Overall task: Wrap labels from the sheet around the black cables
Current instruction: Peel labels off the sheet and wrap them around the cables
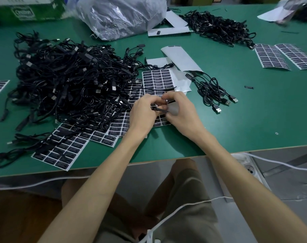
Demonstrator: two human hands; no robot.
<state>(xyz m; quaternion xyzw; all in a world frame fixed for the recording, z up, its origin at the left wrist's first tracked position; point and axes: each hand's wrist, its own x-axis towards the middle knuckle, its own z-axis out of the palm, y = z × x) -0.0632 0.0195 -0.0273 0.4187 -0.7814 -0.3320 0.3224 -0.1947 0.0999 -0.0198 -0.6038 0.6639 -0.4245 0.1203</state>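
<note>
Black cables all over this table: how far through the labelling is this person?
Done, it seems: a small bunch of cables set aside at right, plus bare backing sheets. In hand: the left hand and right hand pinch one cable over a label sheet. Left: the big tangled pile, so most of the job remains.

At mid-frame, above a white sheet of black rectangular labels (156, 79) on the green tabletop (236, 123), the left hand (143, 112) and right hand (183, 114) pinch a thin black cable (160, 109) between them, seemingly with a label at the fingertips, just right of a large tangled heap of black cables (70, 81).
</note>
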